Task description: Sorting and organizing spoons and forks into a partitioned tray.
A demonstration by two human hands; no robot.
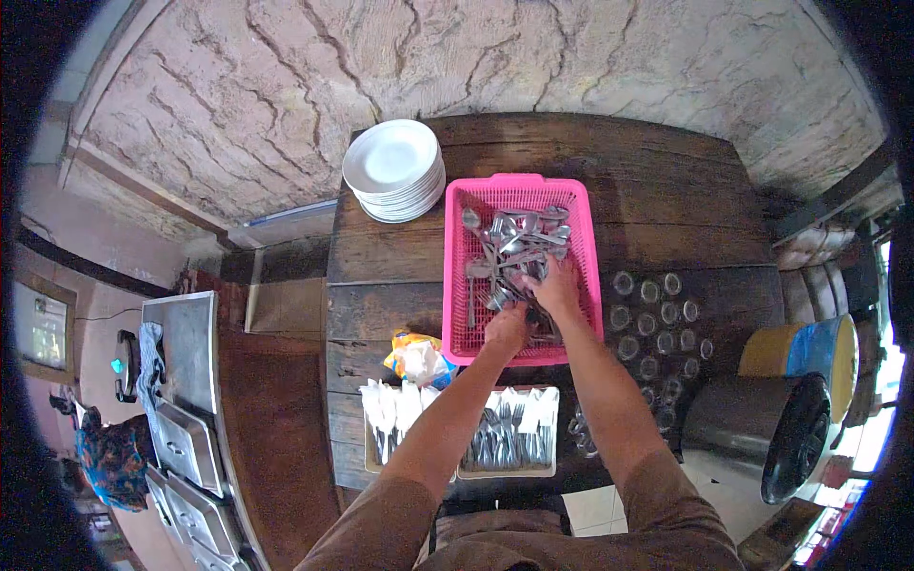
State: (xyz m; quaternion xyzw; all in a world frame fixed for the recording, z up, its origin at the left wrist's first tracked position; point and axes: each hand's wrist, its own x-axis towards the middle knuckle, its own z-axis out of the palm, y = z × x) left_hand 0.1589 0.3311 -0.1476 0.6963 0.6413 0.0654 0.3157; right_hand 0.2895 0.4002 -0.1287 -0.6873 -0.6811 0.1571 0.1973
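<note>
A pink plastic basket (594, 285) holds a loose heap of metal spoons and forks (518, 232). Both of my hands are inside it. Near its front, my left hand (508, 330) is closed around some cutlery (498, 297), whose heads stick out past the fingers. My right hand (557, 289) reaches into the heap a little farther in, its fingertips among the pieces; whether it grips one is hidden. Just in front of the basket, a white tray (507, 472) holds forks and other cutlery with white paper wraps. Beside it, partly behind my left forearm, stands another tray (368, 446) of wrapped cutlery.
A stack of white plates (396, 168) stands at the back left of the wooden table (664, 178). A yellow-and-blue packet (421, 357) with white paper lies left of the basket. Several drinking glasses (646, 325) stand at right, near a large lidded container (757, 428).
</note>
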